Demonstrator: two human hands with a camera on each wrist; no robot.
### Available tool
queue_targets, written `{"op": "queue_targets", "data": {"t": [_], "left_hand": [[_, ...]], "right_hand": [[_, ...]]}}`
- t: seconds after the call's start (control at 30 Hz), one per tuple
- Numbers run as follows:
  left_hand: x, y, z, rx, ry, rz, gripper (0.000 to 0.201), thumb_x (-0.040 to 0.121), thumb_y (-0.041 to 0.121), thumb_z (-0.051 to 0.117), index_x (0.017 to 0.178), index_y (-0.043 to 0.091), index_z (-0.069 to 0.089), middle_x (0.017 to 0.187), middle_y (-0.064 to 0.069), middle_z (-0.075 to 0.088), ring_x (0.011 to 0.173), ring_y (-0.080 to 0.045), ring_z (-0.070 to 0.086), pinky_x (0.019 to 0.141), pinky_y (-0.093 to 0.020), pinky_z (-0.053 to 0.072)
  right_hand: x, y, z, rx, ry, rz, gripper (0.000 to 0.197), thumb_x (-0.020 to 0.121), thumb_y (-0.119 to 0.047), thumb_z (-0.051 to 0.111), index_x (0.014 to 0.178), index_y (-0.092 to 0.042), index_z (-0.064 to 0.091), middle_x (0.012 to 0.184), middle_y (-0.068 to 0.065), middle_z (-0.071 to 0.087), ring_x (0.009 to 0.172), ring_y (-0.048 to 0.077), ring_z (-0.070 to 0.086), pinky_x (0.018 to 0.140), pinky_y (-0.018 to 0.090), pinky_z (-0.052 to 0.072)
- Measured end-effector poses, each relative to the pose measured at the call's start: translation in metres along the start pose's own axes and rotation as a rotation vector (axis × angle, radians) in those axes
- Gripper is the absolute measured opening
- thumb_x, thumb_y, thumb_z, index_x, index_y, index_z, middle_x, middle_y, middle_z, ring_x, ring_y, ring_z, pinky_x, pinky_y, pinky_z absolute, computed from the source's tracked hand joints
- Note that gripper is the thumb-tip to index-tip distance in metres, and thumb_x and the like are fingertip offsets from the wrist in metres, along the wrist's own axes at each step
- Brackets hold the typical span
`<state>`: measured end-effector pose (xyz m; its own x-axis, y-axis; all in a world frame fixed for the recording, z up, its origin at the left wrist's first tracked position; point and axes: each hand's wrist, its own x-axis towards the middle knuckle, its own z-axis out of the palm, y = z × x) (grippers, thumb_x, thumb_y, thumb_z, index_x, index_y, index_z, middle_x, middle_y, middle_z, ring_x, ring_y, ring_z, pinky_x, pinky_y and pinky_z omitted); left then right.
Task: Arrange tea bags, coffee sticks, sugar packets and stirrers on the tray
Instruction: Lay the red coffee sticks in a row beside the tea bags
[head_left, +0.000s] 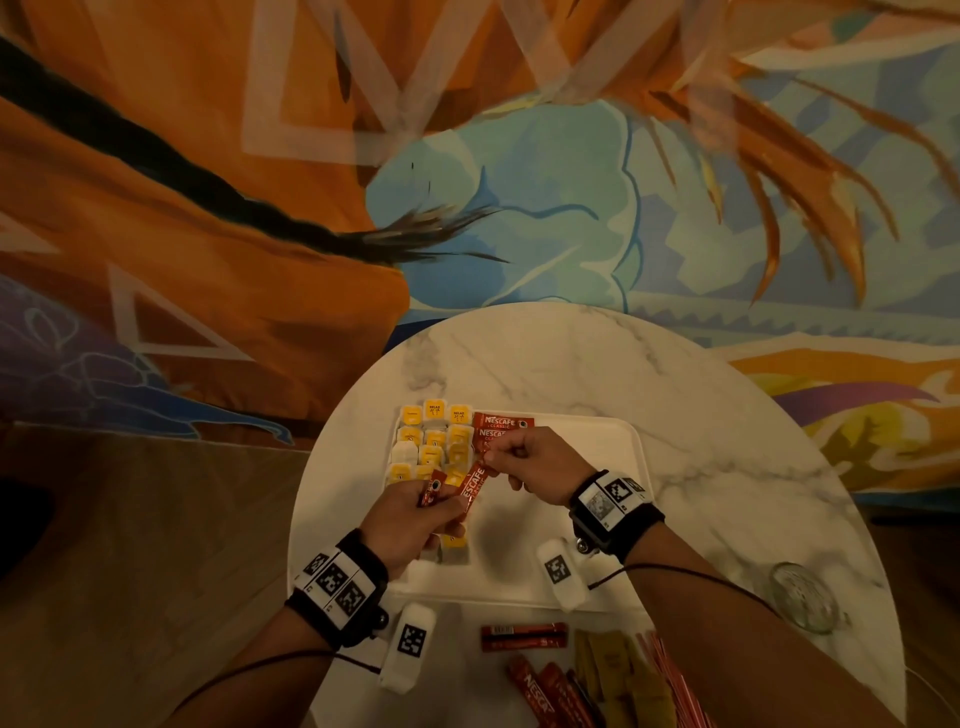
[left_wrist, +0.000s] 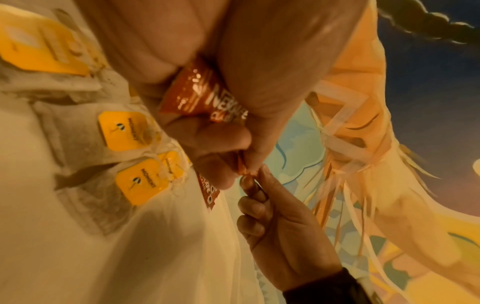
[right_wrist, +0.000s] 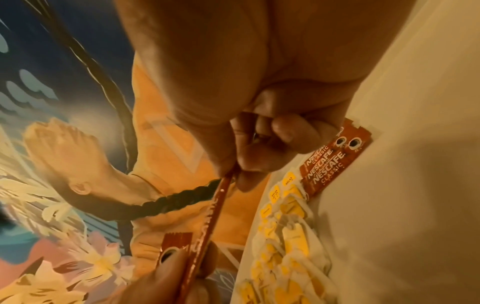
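A white tray (head_left: 587, 467) lies on a round marble table (head_left: 545, 353). Yellow-tagged tea bags (head_left: 431, 441) fill its left part, and two red coffee sticks (head_left: 501, 427) lie flat beside them at the far edge. My left hand (head_left: 441, 499) grips a small bunch of red coffee sticks (head_left: 434, 488) above the tea bags. My right hand (head_left: 491, 457) pinches the upper end of one stick (head_left: 474, 486) from that bunch. The right wrist view shows this stick (right_wrist: 207, 226) stretched between both hands, with the laid sticks (right_wrist: 327, 166) behind. In the left wrist view the bunch (left_wrist: 207, 96) sits in my left fingers (left_wrist: 215, 135).
On the table's near edge lie more coffee sticks (head_left: 522, 636), brown sugar packets (head_left: 618, 670) and red stirrers (head_left: 670, 680). A glass dish (head_left: 802, 597) stands at the right. The tray's right half (head_left: 597, 447) is bare. A painted wall rises behind the table.
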<state>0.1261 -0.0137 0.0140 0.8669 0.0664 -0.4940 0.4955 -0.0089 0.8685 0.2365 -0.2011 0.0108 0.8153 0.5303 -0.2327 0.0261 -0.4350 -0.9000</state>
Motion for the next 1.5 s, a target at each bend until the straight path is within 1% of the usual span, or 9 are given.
{"op": "queue_targets", "data": {"t": [0.17, 0.37, 0.5, 0.7, 0.87, 1.07, 1.2, 1.33, 1.5], "left_hand": [[0.002, -0.001, -0.001, -0.012, 0.024, 0.002, 0.012, 0.093, 0.018, 0.068, 0.102, 0.01, 0.072, 0.084, -0.007, 0.075, 0.072, -0.016, 0.07, 0.055, -0.024, 0.046], [0.006, -0.002, -0.002, -0.199, 0.065, -0.051, 0.016, 0.095, 0.019, 0.065, 0.1, 0.004, 0.069, 0.08, -0.009, 0.072, 0.067, -0.02, 0.068, 0.052, -0.026, 0.051], [0.009, -0.004, -0.002, -0.332, 0.062, -0.131, 0.019, 0.095, 0.016, 0.065, 0.108, 0.002, 0.067, 0.086, -0.015, 0.071, 0.072, -0.028, 0.067, 0.066, -0.037, 0.059], [0.013, -0.011, -0.009, -0.4, -0.062, -0.171, 0.039, 0.087, -0.018, 0.051, 0.12, 0.001, 0.052, 0.106, -0.022, 0.067, 0.086, -0.036, 0.067, 0.085, -0.05, 0.054], [0.013, -0.016, -0.01, -0.351, -0.095, -0.132, 0.03, 0.097, -0.008, 0.051, 0.125, 0.004, 0.049, 0.118, -0.022, 0.069, 0.096, -0.036, 0.067, 0.093, -0.057, 0.053], [0.003, -0.01, -0.008, -0.191, -0.084, -0.095, 0.018, 0.101, 0.004, 0.05, 0.115, -0.001, 0.06, 0.111, -0.019, 0.071, 0.081, -0.025, 0.072, 0.06, -0.03, 0.058], [0.005, -0.009, -0.007, -0.14, -0.06, -0.077, 0.016, 0.099, 0.007, 0.056, 0.107, -0.002, 0.066, 0.094, -0.013, 0.074, 0.067, -0.018, 0.066, 0.057, -0.029, 0.055], [0.01, -0.012, -0.008, -0.063, -0.035, -0.05, 0.014, 0.097, 0.011, 0.061, 0.102, 0.002, 0.07, 0.088, -0.01, 0.075, 0.063, -0.015, 0.063, 0.058, -0.027, 0.051], [0.01, -0.011, -0.005, 0.019, -0.023, -0.006, 0.013, 0.096, 0.013, 0.063, 0.097, 0.003, 0.073, 0.081, -0.007, 0.073, 0.056, -0.01, 0.058, 0.051, -0.021, 0.046]], "right_hand": [[-0.004, 0.006, -0.009, 0.011, -0.016, 0.031, 0.006, 0.09, -0.013, 0.071, 0.091, -0.019, 0.074, 0.065, -0.01, 0.067, 0.053, 0.003, 0.055, 0.051, 0.013, 0.042], [-0.008, 0.017, -0.02, 0.061, 0.068, 0.091, 0.007, 0.089, -0.012, 0.073, 0.095, -0.014, 0.074, 0.083, 0.01, 0.074, 0.056, 0.011, 0.056, 0.056, 0.019, 0.045], [-0.003, 0.03, -0.029, 0.163, 0.259, 0.188, 0.004, 0.09, -0.009, 0.072, 0.09, -0.012, 0.07, 0.079, 0.006, 0.074, 0.057, 0.016, 0.055, 0.056, 0.023, 0.047], [0.007, 0.049, -0.022, 0.015, 0.309, 0.328, 0.011, 0.09, -0.016, 0.072, 0.098, -0.008, 0.07, 0.088, 0.011, 0.073, 0.057, 0.013, 0.057, 0.054, 0.021, 0.047], [0.018, 0.057, -0.012, -0.09, 0.29, 0.396, 0.011, 0.086, -0.024, 0.076, 0.079, -0.025, 0.068, 0.09, 0.005, 0.077, 0.075, 0.018, 0.065, 0.081, 0.038, 0.058], [0.022, 0.051, -0.005, -0.177, 0.308, 0.414, 0.016, 0.084, -0.031, 0.076, 0.078, -0.025, 0.063, 0.081, 0.001, 0.075, 0.079, 0.018, 0.068, 0.073, 0.032, 0.055], [0.017, 0.048, -0.005, -0.295, 0.35, 0.439, 0.023, 0.085, -0.042, 0.074, 0.084, -0.025, 0.059, 0.084, -0.008, 0.063, 0.084, 0.016, 0.061, 0.069, 0.027, 0.042], [0.009, 0.038, -0.005, -0.302, 0.361, 0.36, 0.027, 0.088, -0.048, 0.068, 0.093, -0.022, 0.063, 0.088, -0.007, 0.06, 0.083, 0.015, 0.059, 0.07, 0.028, 0.043], [-0.018, 0.009, 0.002, 0.032, 0.1, 0.11, 0.025, 0.097, -0.039, 0.061, 0.086, -0.019, 0.072, 0.081, 0.001, 0.07, 0.06, 0.012, 0.057, 0.062, 0.029, 0.048]]}}
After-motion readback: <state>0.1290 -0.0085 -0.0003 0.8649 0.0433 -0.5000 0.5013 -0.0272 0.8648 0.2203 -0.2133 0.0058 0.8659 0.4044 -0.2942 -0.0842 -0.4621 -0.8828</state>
